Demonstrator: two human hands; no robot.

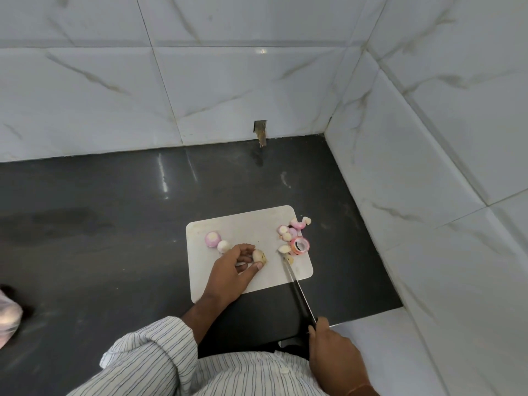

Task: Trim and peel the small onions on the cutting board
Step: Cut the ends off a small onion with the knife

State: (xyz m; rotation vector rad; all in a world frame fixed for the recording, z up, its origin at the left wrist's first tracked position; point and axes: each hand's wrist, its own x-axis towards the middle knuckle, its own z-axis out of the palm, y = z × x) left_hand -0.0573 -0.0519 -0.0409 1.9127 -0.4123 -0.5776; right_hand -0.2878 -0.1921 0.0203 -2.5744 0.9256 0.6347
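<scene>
Dark countertop [114, 238] carries a white cutting board [245, 224]. Right hand [331, 352] grips the knife [297, 292], its tip apparently resting on the board. Left hand [234, 267] pinches one small onion [258, 256] mid-board; peeled onions [217, 241] left, trimmings [294, 235] right.

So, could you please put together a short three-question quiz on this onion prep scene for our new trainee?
1. True or false: the knife tip rests on the cutting board.
2. What does the left hand hold?
A. an onion
B. a peel ring
C. nothing
3. Fill in: the two peeled onions lie near the board's ____ edge.

Key:
1. True.
2. A, the onion.
3. Left.
</scene>
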